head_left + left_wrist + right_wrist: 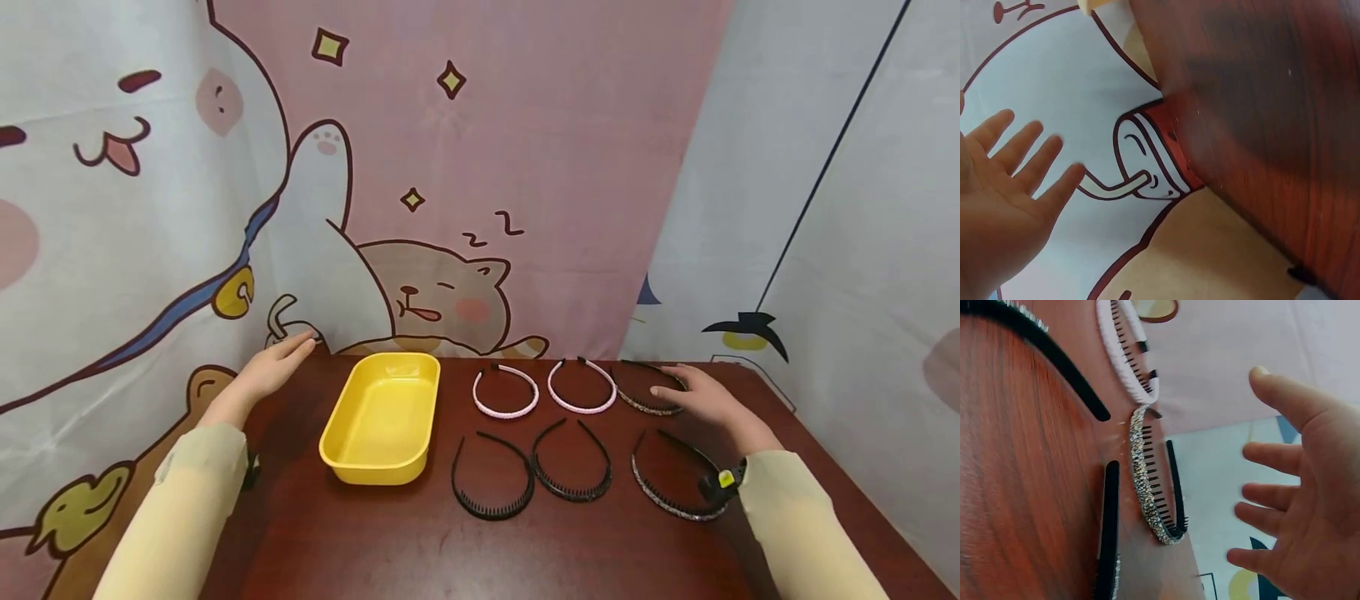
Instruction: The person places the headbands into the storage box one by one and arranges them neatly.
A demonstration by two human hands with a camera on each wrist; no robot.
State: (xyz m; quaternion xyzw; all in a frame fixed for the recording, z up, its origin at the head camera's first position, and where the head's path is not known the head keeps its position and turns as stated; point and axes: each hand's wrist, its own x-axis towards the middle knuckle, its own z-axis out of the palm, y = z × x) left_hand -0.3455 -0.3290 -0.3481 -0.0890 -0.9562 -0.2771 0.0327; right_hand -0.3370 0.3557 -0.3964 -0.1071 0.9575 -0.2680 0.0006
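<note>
– How about the right hand (pixel 708 400)?
– Spread at the fingers, with a glittery headband (pixel 1140 475) just left of the tips, probably apart despite overlapping from above.
– And the left hand (pixel 1016 200)?
– Spread likewise, with the yellow tray (pixel 382 417) right of the fingertips.

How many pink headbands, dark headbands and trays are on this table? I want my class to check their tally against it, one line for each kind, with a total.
Pink headbands: 2
Dark headbands, some with glitter: 4
Yellow tray: 1
Total: 7
</note>
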